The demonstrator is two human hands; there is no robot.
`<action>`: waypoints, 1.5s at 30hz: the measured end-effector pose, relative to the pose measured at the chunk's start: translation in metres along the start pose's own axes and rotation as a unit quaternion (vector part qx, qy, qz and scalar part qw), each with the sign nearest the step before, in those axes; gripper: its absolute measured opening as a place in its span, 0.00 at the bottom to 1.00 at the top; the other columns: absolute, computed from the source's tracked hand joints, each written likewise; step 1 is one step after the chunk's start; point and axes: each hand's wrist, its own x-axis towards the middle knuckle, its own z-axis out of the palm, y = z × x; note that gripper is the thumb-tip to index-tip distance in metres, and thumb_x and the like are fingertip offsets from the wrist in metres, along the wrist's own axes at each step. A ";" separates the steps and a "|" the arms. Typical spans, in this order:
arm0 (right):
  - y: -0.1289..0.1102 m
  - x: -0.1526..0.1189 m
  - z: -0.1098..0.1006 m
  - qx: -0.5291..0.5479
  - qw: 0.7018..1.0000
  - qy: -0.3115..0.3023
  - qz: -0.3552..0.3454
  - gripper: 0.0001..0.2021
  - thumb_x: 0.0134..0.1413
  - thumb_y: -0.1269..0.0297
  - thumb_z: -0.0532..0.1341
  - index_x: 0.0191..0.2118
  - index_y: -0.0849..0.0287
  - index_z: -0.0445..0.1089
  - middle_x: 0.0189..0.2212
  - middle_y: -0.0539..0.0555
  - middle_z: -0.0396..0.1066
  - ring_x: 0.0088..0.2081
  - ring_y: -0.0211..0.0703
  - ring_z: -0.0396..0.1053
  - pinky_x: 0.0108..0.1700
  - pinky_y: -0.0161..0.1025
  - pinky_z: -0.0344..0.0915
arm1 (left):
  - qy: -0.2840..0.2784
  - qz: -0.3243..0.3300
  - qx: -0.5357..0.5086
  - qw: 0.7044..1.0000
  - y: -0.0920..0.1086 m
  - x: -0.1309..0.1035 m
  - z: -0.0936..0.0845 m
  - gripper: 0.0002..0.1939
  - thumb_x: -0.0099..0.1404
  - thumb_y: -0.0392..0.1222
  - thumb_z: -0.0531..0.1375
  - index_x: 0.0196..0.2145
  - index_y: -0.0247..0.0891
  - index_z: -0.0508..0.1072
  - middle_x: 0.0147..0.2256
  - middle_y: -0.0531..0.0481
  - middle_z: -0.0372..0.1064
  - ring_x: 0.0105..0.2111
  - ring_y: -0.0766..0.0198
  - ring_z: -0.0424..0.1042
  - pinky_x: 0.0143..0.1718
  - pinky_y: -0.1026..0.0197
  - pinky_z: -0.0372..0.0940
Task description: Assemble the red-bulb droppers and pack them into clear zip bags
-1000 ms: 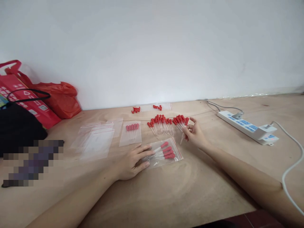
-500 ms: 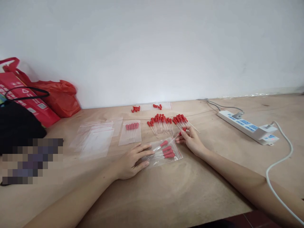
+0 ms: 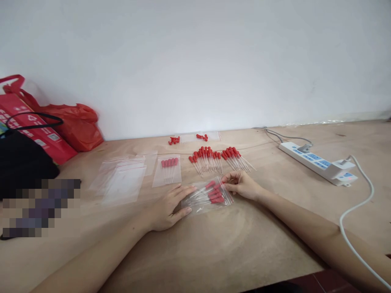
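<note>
Since the earlier frame, my right hand point(image 3: 243, 186) has come from beside the right-hand dropper group to the open bag's mouth, bringing one dropper point(image 3: 223, 183) with it. Nearest, my left hand point(image 3: 171, 206) is spread flat, fingertips on the left end of the open bag point(image 3: 200, 210), gripping nothing. My right fingers pinch that dropper near its red bulb; their exact hold is partly hidden. I judge light left-hand pressure best, steadying the film without closing the way in, with the stem running parallel to the bagged droppers point(image 3: 216, 194) and the bulb guided clear of the bag's edge. Farther off are empty bags point(image 3: 125, 185) at left, a filled bag point(image 3: 157, 179), then loose droppers point(image 3: 208, 153) and the right-hand dropper group point(image 3: 231, 153). Farthest lie small red bulbs point(image 3: 174, 140).
</note>
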 end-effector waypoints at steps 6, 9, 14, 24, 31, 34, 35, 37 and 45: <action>0.004 0.004 0.006 -0.130 0.983 0.085 -0.095 0.10 0.42 0.60 0.62 0.28 0.62 0.70 0.21 0.50 0.68 0.20 0.31 0.57 0.23 0.31 0.55 | 0.002 0.002 -0.008 1.000 0.001 0.001 0.000 0.24 0.64 0.44 0.49 0.57 0.45 0.50 0.57 0.49 0.52 0.56 0.58 0.51 0.57 0.49 0.45; 0.003 0.005 0.008 -0.143 0.983 0.039 -0.108 0.11 0.44 0.58 0.60 0.26 0.62 0.71 0.19 0.49 0.67 0.20 0.31 0.57 0.22 0.31 0.55 | 0.000 -0.008 -0.008 1.000 0.002 0.001 -0.001 0.24 0.64 0.45 0.49 0.57 0.44 0.50 0.57 0.49 0.52 0.56 0.58 0.51 0.57 0.50 0.47; 0.007 0.010 0.004 -0.129 0.985 -0.042 -0.108 0.14 0.47 0.56 0.57 0.24 0.62 0.71 0.20 0.51 0.68 0.22 0.34 0.61 0.24 0.32 0.58 | -0.005 -0.013 -0.002 1.000 0.003 0.001 -0.001 0.24 0.64 0.44 0.49 0.57 0.42 0.50 0.57 0.47 0.51 0.56 0.57 0.50 0.56 0.49 0.48; 0.010 0.014 0.008 -0.205 0.975 0.030 -0.079 0.12 0.45 0.58 0.58 0.24 0.62 0.70 0.17 0.48 0.63 0.19 0.32 0.57 0.22 0.30 0.54 | -0.003 -0.013 -0.010 1.000 0.002 0.001 -0.001 0.24 0.64 0.44 0.49 0.57 0.42 0.51 0.57 0.47 0.51 0.56 0.57 0.51 0.56 0.50 0.48; 0.006 0.012 0.005 -0.184 0.977 -0.027 -0.104 0.16 0.48 0.54 0.55 0.19 0.61 0.65 0.15 0.47 0.59 0.19 0.31 0.55 0.21 0.31 0.50 | -0.005 -0.012 -0.008 1.000 0.001 0.001 -0.001 0.25 0.63 0.44 0.50 0.57 0.42 0.50 0.57 0.47 0.51 0.56 0.57 0.51 0.57 0.49 0.46; 0.000 0.008 0.002 -0.283 0.954 0.040 -0.089 0.10 0.48 0.58 0.55 0.25 0.58 0.68 0.16 0.48 0.63 0.20 0.33 0.57 0.21 0.31 0.49 | -0.005 -0.011 -0.011 1.000 0.000 0.001 0.000 0.25 0.64 0.45 0.49 0.57 0.43 0.50 0.57 0.48 0.51 0.56 0.58 0.51 0.57 0.49 0.45; -0.002 0.007 0.001 -0.318 0.943 0.067 -0.079 0.08 0.47 0.60 0.56 0.26 0.58 0.68 0.17 0.48 0.64 0.20 0.33 0.58 0.21 0.32 0.48 | -0.004 -0.010 -0.012 1.000 0.000 0.001 0.000 0.25 0.64 0.45 0.49 0.57 0.43 0.50 0.57 0.48 0.51 0.57 0.58 0.50 0.57 0.50 0.45; -0.005 0.006 -0.002 -0.356 0.926 0.107 -0.063 0.06 0.46 0.62 0.57 0.27 0.57 0.68 0.19 0.49 0.66 0.21 0.34 0.60 0.23 0.32 0.50 | -0.004 -0.010 -0.014 1.000 0.000 0.000 0.000 0.24 0.64 0.44 0.49 0.57 0.43 0.50 0.57 0.47 0.50 0.57 0.57 0.50 0.57 0.50 0.46; -0.009 0.001 0.005 -0.317 0.943 0.099 -0.032 0.16 0.43 0.48 0.59 0.24 0.57 0.68 0.20 0.50 0.68 0.22 0.36 0.62 0.22 0.32 0.51 | 0.011 -0.040 -0.039 0.998 0.002 -0.002 -0.001 0.23 0.62 0.46 0.51 0.55 0.43 0.55 0.58 0.47 0.49 0.56 0.55 0.50 0.55 0.49 0.49</action>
